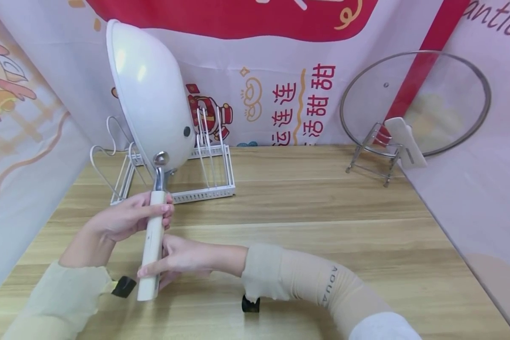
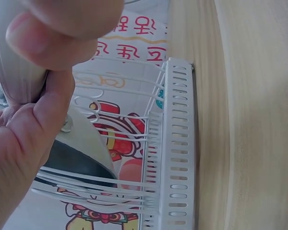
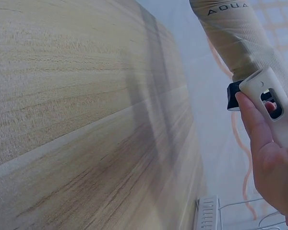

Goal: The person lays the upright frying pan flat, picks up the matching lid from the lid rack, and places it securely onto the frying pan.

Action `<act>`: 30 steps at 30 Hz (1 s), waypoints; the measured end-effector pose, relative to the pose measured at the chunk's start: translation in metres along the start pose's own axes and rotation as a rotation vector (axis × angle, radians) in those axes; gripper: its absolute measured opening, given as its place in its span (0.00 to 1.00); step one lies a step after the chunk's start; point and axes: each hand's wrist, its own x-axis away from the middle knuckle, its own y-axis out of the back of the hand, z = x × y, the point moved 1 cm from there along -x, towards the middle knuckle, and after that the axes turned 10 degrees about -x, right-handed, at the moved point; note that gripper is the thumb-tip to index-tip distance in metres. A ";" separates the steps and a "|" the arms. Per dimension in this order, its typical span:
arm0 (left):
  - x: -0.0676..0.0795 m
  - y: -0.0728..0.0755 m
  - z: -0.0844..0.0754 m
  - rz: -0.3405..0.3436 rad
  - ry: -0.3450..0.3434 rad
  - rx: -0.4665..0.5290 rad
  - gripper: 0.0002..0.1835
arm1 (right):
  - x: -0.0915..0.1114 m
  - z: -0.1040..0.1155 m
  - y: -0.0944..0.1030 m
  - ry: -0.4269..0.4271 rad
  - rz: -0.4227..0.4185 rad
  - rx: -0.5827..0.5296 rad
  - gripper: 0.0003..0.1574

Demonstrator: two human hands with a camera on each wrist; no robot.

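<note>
Over the far left of the tabletop (image 1: 306, 208), a white pan (image 1: 148, 85) is tipping up nearly on edge at the wire rack (image 1: 204, 194), its handle (image 1: 154, 236) slanting down toward you. Your left grip (image 1: 127, 215) is wrapping that handle close to the pan; your right grip (image 1: 182, 257) is pinching it near the free end, thumb lying across. So both are holding, neither standing wide.

Left wrist view: a pale curve with a dark face, likely the pan's, is showing among the rack's wires. Whether the rack is bearing any weight, you cannot tell from this angle.

Progress, as a judgement: pan and rack are meeting, so your handling is looking well along but unfinished, with two grips supporting the handle. What seems to be remaining is settling the pan firmly and letting go. Off to the right, a glass lid (image 1: 420, 101) is leaning upright in a small metal stand (image 1: 379, 152), neither grip touching it; that piece is looking already placed.
</note>
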 end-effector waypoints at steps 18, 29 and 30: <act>-0.003 -0.002 -0.007 0.018 -0.014 -0.002 0.14 | 0.004 0.006 0.001 0.018 0.028 0.067 0.10; -0.005 -0.004 -0.013 0.024 -0.038 0.010 0.13 | 0.008 0.011 0.003 0.032 0.027 0.088 0.14; -0.005 -0.004 -0.014 0.025 -0.042 0.010 0.13 | 0.009 0.011 0.003 0.035 0.023 0.090 0.14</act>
